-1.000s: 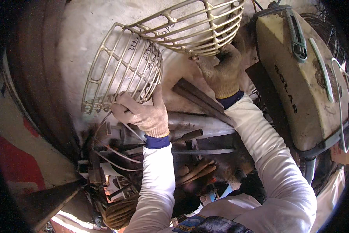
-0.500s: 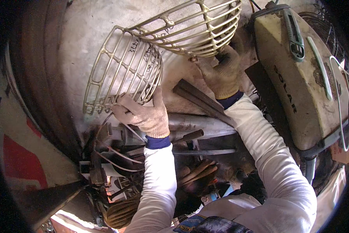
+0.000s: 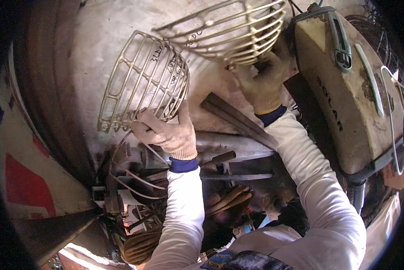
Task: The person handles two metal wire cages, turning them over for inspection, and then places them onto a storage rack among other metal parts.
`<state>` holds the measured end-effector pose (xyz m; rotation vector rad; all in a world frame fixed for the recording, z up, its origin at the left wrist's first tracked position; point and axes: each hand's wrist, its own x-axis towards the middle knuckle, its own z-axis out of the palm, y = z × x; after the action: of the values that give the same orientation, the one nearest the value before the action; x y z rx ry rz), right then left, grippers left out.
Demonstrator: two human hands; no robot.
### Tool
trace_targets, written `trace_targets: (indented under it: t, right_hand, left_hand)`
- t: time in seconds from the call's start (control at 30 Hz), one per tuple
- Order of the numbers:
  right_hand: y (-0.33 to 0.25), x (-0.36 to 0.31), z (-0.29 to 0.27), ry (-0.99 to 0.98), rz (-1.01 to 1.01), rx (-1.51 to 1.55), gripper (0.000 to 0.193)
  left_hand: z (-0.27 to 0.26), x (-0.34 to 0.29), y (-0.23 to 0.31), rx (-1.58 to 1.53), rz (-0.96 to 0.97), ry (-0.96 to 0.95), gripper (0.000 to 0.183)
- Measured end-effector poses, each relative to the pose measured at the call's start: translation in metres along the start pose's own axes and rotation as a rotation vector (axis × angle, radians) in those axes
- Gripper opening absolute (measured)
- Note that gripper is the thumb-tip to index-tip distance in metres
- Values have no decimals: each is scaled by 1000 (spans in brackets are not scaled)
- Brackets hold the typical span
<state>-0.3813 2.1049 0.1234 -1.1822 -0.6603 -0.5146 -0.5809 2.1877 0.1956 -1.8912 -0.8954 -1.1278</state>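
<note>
My gloved left hand point(image 3: 166, 130) grips the lower rim of a curved metal wire cage point(image 3: 136, 74), fingers and thumb wrapped at its bottom edge. Farther right, my gloved right hand point(image 3: 262, 85) is closed on the lower end of a second, similar wire cage point(image 3: 224, 38). That cage is tilted, its narrow end pointing left and its far part cut off by the top of the picture. A gap shows between the two cages. Motion slightly blurs the right hand, and its fingertips are partly hidden behind the bars.
Behind the cages is a pale stained surface point(image 3: 94, 54) with handwriting. A dark angled metal bar point(image 3: 238, 119) and a grey pipe point(image 3: 231, 145) lie below my hands. A worn beige machine housing point(image 3: 346, 99) stands at the right. Cables point(image 3: 141, 184) and tools clutter the lower middle.
My right hand has moved slightly right with its cage, parting it from the left cage, which it overlapped before. The left hand and its cage have hardly moved.
</note>
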Motion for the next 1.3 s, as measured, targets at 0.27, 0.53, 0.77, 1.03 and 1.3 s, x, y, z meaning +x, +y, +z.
trace_targets:
  t: [0.27, 0.53, 0.77, 1.03, 1.3]
  right_hand:
    - [13, -9, 13, 40, -77, 42, 53]
    - [17, -15, 13, 29, -67, -55, 71]
    - [13, -9, 10, 42, -41, 7, 52]
    - [14, -10, 14, 100, -45, 31, 48]
    - [21, -17, 16, 67, -114, -81, 62]
  left_hand:
    - [-3, -2, 10, -32, 36, 27, 107]
    - [-10, 2, 14, -130, -105, -74, 99]
    - [-10, 5, 15, -91, -49, -15, 93]
    - [-6, 3, 12, -51, 4, 47, 98]
    - [-5, 6, 11, -77, -34, 102, 95]
